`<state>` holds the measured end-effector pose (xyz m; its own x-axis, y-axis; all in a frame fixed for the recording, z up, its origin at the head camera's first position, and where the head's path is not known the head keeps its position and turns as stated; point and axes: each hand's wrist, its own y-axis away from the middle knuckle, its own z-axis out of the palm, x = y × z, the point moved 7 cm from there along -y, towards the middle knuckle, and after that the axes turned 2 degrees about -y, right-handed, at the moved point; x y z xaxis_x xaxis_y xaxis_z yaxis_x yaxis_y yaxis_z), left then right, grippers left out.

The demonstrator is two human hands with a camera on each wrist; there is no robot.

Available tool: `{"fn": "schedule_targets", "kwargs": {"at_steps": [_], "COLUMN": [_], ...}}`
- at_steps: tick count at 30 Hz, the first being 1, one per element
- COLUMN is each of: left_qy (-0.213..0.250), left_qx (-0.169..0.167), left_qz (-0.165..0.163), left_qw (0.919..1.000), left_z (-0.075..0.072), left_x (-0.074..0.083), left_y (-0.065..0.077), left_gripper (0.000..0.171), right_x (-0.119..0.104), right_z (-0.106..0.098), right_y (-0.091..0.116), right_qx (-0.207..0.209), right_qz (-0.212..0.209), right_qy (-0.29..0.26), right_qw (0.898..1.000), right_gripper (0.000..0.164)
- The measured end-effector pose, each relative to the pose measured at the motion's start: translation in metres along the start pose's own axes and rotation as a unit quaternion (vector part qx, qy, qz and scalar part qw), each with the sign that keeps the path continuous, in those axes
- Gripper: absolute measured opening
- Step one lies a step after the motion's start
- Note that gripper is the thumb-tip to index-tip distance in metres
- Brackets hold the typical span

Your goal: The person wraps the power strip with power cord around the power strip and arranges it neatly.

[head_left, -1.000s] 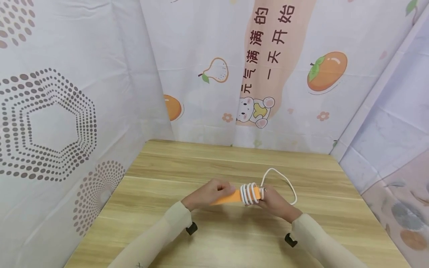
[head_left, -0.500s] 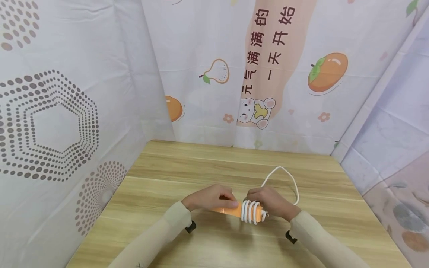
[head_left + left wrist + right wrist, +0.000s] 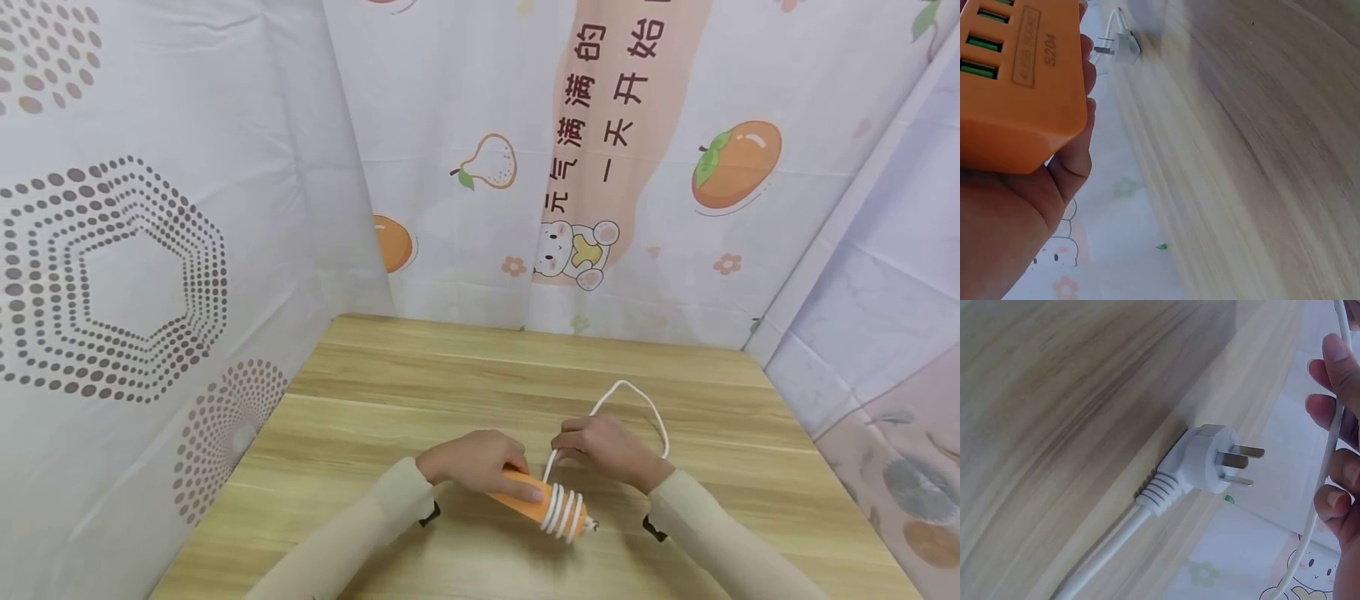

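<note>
My left hand (image 3: 480,462) grips an orange power strip (image 3: 525,507), thumb along its top. In the left wrist view, the strip's end (image 3: 1029,100) shows a row of USB slots and printed lettering. Several turns of white cord (image 3: 561,512) are wound about its far end, which points right and towards me. My right hand (image 3: 611,450) holds the free cord (image 3: 550,467) beyond the strip, fingers curled round it. From that hand the cord loops out over the table. Its white three-pin plug (image 3: 1207,459) lies by the right hand in the right wrist view.
The wood-grain table (image 3: 420,367) stretches out beneath both hands. Printed curtains (image 3: 450,275) hang along its back edge and at both sides. The cord's loose loop (image 3: 660,417) stands out behind and right of my right hand.
The strip's wound end has swung down towards me. My right hand has left that end and now holds the cord farther back, leaving a stretch of cord between hand and strip.
</note>
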<state>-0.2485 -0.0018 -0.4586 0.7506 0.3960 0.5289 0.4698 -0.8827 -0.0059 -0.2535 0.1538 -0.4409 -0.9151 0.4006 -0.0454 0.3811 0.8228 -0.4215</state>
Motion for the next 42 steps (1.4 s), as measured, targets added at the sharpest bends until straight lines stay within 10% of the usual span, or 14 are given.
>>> {"fn": "schedule_targets", "kwargs": {"at_steps": [19, 42], "left_qy": [-0.089, -0.206], "left_qx": [0.052, 0.127], "left_qz": [-0.093, -0.158], "left_qw": [0.9903, 0.9574], "left_z": [0.002, -0.003], "left_x": [-0.006, -0.009], "left_y": [0.002, 0.001], "left_gripper": [0.053, 0.064], "right_x": [-0.008, -0.018], "right_z": [-0.008, -0.019], "right_y": [-0.009, -0.022], "right_qx": [0.04, 0.068], "right_qz": [0.032, 0.077], "right_qy": [0.083, 0.088], "right_qw": [0.995, 0.991], "right_gripper": [0.014, 0.011]}}
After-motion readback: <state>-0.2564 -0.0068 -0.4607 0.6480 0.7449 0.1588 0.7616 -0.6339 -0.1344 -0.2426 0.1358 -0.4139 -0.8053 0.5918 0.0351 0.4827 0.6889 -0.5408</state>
